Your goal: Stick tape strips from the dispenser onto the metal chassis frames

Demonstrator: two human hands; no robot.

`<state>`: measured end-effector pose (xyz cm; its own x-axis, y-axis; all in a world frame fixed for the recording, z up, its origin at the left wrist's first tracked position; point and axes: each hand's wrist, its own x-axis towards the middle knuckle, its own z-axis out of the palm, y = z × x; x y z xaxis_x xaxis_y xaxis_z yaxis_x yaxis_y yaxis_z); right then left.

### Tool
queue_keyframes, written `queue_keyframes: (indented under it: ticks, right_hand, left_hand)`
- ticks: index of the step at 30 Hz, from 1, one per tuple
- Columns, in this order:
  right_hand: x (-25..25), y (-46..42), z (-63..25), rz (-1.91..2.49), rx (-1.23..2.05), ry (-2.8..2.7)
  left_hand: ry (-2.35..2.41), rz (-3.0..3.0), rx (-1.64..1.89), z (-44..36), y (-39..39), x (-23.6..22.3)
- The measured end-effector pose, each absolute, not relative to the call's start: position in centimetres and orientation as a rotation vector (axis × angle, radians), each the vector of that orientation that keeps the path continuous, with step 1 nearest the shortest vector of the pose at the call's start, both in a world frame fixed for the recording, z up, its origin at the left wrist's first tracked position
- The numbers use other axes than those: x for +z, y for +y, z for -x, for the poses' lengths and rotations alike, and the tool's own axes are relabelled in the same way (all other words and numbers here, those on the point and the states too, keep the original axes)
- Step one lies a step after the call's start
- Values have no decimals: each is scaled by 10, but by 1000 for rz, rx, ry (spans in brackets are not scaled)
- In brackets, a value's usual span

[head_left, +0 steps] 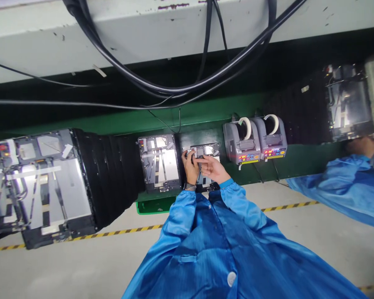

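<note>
The person's opened device (204, 180), a flat dark frame with silvery parts inside, lay on the dark green bench (199, 132), directly under both hands and in front of the body. The left hand (191, 170) was over the left side of this device, with its fingers bent at the far left corner; it could not be told whether they were pinching some small part. The right hand (213, 169) came from the right across the middle of the device, its index finger stretched to the left, close to the left fingertips, and its other fingers curled. Whether this hand was gripping anything could not be told either. The far right corner and the near portion of the device remained visible around the hands.

Just to the left of the left hand lay a second opened device (161, 162), with white strips on it. Farther left rose a tall stack of similar devices (109, 168). To the right of the right hand, well apart from it, stood two grey tape dispensers (241, 145) side by side, each with a pale roll. At the far right, another person's hand (363, 146) was near another stack (347, 106).
</note>
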<state>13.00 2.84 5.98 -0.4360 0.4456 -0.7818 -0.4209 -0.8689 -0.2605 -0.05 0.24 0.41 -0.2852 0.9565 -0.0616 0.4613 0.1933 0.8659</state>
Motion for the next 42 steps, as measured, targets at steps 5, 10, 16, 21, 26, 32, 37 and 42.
queue_keyframes:
  ticks: [5, 10, 16, 21, 26, 32, 37, 42]
  right_hand:
    - [55, 16, -121, 1804, 1439, -1087]
    - [58, 33, -123, 1662, 1104, -2040]
    - [64, 50, -133, 1651, 953, -2698]
    - [70, 56, -143, 1536, 827, -2956]
    - [72, 60, -146, 1356, 792, -3107]
    - [64, 63, -146, 1292, 824, -3061]
    - [64, 67, -152, 1312, 899, -2911]
    - [63, 65, -152, 1566, 905, -2529]
  left_hand:
    - [1855, -1285, 1038, 0, 3, 7]
    - [1837, -1189, 1138, -1, 1, 3]
    - [1833, -1087, 1150, -3, -3, -6]
    - [1845, -1090, 1165, -4, -3, -10]
    - [1863, -1091, 1167, -5, -2, -10]
    - [1856, -1067, 1135, -4, -2, -9]
    - [1848, -1003, 1115, -2, -3, -4]
    - [1854, -963, 1111, -4, -4, -1]
